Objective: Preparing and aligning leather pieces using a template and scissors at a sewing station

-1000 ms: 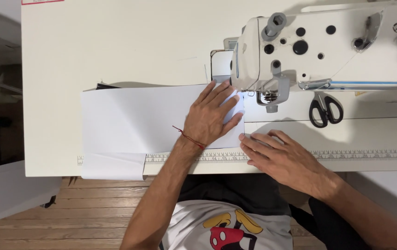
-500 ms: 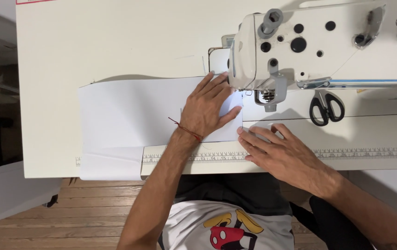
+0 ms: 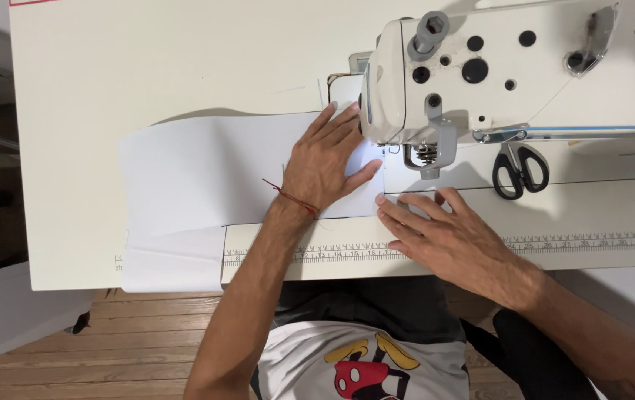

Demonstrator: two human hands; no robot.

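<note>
A piece of white fabric (image 3: 206,178) lies flat on the cream sewing table (image 3: 147,67), its left end hanging over the near edge. My left hand (image 3: 328,159) presses flat on the fabric's right part, fingers spread toward the white sewing machine (image 3: 480,67). My right hand (image 3: 443,237) rests palm down on the table just right of the fabric's corner, fingertips at its edge. The machine's presser foot (image 3: 425,154) sits just beyond the fabric's right edge. A thin red cord circles my left wrist.
Black-handled scissors (image 3: 519,170) lie on the table right of the presser foot. A printed ruler strip (image 3: 591,243) runs along the table's near edge. Wooden floor (image 3: 110,355) shows below the table, and a pale surface stands at the far left.
The fabric has shifted right toward the machine with my left hand on it. My right hand stays near the fabric's lower right corner.
</note>
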